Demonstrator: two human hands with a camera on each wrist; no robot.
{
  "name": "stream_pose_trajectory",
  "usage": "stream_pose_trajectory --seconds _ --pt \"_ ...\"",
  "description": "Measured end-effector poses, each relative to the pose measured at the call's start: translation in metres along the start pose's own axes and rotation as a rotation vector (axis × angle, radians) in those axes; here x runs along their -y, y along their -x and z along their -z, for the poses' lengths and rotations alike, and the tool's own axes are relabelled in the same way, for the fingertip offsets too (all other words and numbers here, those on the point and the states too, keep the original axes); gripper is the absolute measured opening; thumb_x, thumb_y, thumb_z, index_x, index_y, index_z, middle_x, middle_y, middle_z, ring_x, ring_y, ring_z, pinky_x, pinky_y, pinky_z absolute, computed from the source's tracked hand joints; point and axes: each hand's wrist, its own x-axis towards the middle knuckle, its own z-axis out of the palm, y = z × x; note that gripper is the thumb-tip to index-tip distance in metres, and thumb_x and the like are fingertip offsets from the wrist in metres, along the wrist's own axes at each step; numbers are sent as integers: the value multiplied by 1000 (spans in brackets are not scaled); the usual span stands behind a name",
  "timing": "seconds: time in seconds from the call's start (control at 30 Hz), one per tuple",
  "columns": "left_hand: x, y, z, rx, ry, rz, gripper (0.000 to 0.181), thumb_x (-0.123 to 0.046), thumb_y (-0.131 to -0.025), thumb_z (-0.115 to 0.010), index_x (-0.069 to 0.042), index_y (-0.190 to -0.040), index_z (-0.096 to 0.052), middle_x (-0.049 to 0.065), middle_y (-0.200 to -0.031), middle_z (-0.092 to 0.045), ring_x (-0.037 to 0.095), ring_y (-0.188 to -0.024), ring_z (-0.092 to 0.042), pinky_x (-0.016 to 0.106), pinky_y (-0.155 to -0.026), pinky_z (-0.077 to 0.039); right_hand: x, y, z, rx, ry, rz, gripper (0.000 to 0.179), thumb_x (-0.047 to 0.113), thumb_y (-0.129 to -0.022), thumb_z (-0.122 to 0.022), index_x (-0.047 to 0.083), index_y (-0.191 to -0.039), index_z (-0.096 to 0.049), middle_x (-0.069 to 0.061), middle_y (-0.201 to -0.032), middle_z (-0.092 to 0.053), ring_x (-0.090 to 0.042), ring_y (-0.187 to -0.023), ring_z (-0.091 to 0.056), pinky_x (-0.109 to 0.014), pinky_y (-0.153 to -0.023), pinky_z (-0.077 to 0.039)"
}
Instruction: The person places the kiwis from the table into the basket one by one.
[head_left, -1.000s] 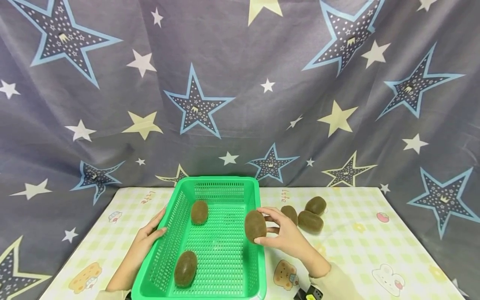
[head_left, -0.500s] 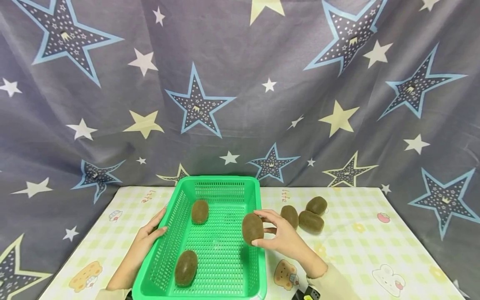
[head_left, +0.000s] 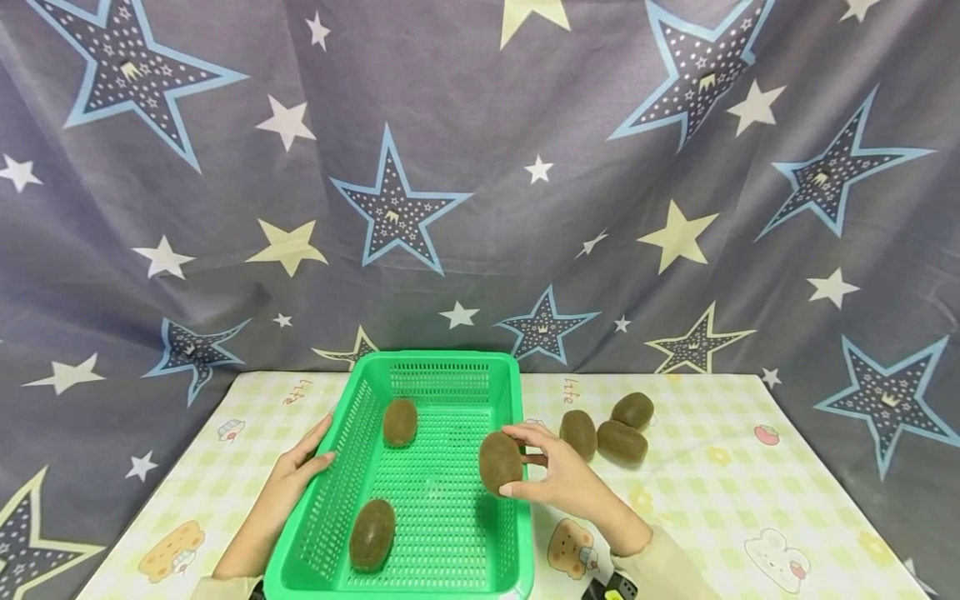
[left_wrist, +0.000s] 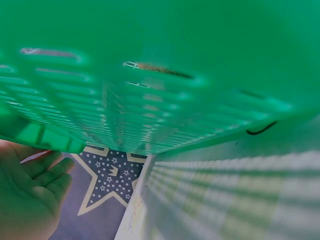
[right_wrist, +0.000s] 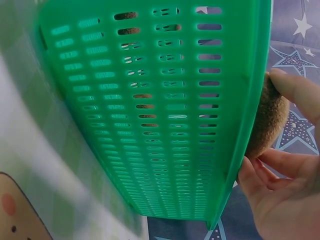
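Observation:
My right hand (head_left: 558, 475) holds a brown fuzzy kiwi (head_left: 499, 463) between thumb and fingertips, just inside the right rim of a green slotted plastic basket (head_left: 525, 542). From the right wrist view, part of this kiwi (right_wrist: 270, 120) shows beyond the basket's rim. Two more kiwis lie in the basket, one kiwi (head_left: 400, 422) towards the back and another kiwi (head_left: 372, 536) near the front left. On the basket's left rim, my left hand (head_left: 288, 479) grips with the thumb over the edge. The left wrist view shows its fingers (left_wrist: 47, 175) below the rim.
Right of the basket, three kiwis sit on the checked tablecloth (head_left: 720, 517): an upright-looking kiwi (head_left: 578, 435), a sideways kiwi (head_left: 622, 442) and a farther kiwi (head_left: 632, 411). A grey star-patterned curtain (head_left: 480, 250) hangs behind the table.
My right hand has moved slightly left and towards me, carrying the kiwi a little farther in over the basket. The left hand and basket have stayed in place.

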Motion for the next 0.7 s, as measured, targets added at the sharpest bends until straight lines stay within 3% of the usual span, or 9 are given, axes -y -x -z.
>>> stream_pose_trajectory --seconds 0.13,0.33,0.43,0.47,0.7 --pt "0 0 0 0 1 -4 55 -13 -97 -50 -1 -147 -29 18 -154 -20 -14 -125 -24 3 -93 -26 -2 0 -1 4 -7 9 63 20 -82 -75 1 -135 -47 -15 -133 -47 -30 -118 -49 -32 -95 -46" --pt "0 0 0 11 6 34 56 -15 -97 -50 -4 -148 -28 21 -154 -16 17 -141 -16 2 -93 -25 -9 6 1 -39 -50 33 58 14 -83 -72 -5 -132 -49 -21 -131 -49 -36 -113 -52 -34 -94 -46" --pt "0 -1 0 8 0 40 56 -15 -97 -50 -4 -148 -28 21 -154 -17 26 -141 -14 2 -93 -25 -12 12 3 -83 -70 37 55 11 -83 -72 -6 -130 -50 -22 -130 -50 -38 -113 -53 -34 -94 -46" --pt "0 -1 0 8 0 44 56 -15 -97 -50 -5 -148 -28 20 -154 -17 28 -141 -14 2 -93 -25 -14 15 4 -98 -75 37 53 10 -83 -72 -6 -129 -51 -21 -130 -51 -32 -113 -54 -33 -94 -46" --pt "-1 0 0 4 -8 32 56 -14 -97 -50 -4 -148 -28 21 -154 -17 13 -139 -19 3 -92 -27 -27 31 20 -202 -56 66 40 3 -83 -69 -5 -120 -58 -24 -118 -57 -6 -105 -57 -31 -89 -49"
